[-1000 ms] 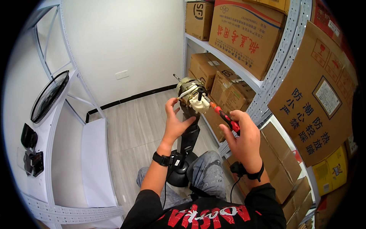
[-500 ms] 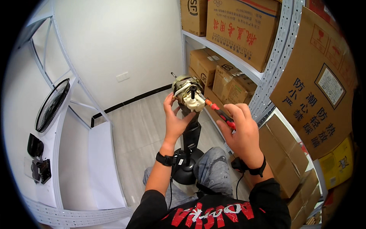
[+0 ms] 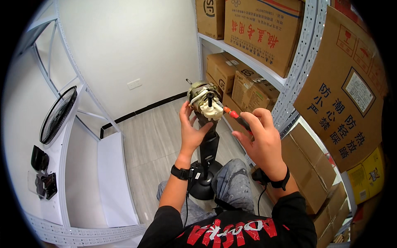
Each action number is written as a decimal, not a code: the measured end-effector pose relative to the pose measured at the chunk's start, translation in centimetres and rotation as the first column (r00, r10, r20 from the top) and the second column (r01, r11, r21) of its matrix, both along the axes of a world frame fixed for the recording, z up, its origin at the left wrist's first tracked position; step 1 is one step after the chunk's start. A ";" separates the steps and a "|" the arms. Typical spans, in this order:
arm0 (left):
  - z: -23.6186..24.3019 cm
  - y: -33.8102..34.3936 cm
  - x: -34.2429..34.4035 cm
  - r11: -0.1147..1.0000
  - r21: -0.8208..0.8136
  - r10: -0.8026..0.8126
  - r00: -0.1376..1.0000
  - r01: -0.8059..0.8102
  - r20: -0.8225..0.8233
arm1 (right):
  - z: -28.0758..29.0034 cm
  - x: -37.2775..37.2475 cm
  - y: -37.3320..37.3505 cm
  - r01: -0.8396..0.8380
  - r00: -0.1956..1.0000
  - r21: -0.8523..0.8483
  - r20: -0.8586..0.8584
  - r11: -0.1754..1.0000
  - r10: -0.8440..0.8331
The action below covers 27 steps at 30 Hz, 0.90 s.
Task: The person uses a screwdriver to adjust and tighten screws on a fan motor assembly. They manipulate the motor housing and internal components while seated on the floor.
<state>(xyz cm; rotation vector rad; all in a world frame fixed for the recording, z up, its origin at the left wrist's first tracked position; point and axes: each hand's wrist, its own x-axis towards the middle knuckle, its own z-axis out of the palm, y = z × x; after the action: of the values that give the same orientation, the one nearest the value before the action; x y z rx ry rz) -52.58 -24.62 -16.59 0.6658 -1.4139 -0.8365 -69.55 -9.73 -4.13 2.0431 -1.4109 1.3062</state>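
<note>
In front of me a fan motor (image 3: pixel 200 90), its cover off, sits on top of a black stand (image 3: pixel 208 149) with a round base (image 3: pixel 201 191). A cream plastic gearbox (image 3: pixel 212 110) with a black knob faces me. My left hand (image 3: pixel 192 135) is closed round the motor's lower left side, thumb under the gearbox; some fingertips are hidden behind it. My right hand (image 3: pixel 262 139) holds a red and black screwdriver (image 3: pixel 237 117) by its handle. The screwdriver points up and left, its shaft against the gearbox's right side; the tip is too small to make out.
A round black fan grille (image 3: pixel 58 115) leans on the left shelf (image 3: pixel 62 173), beside small black parts (image 3: pixel 39 158). On the right, a metal rack (image 3: pixel 264 70) holds cardboard boxes (image 3: pixel 258 35). A large carton (image 3: pixel 339 91) stands close to my right arm.
The screwdriver handle has turned, and my right fingers have shifted on it. My left hand keeps its hold on the motor.
</note>
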 end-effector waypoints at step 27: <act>0.3 -0.2 0.0 0.999 0.009 -0.049 0.999 0.049 -0.002 | -1.2 -0.5 -0.6 -0.008 0.994 -0.143 -0.109 0.990 -0.008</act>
<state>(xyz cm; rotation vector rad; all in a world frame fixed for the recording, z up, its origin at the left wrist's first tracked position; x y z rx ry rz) -52.56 -24.85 -16.28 0.6385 -1.4304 -0.8824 -70.02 -10.31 -5.34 1.9878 -1.2328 1.2371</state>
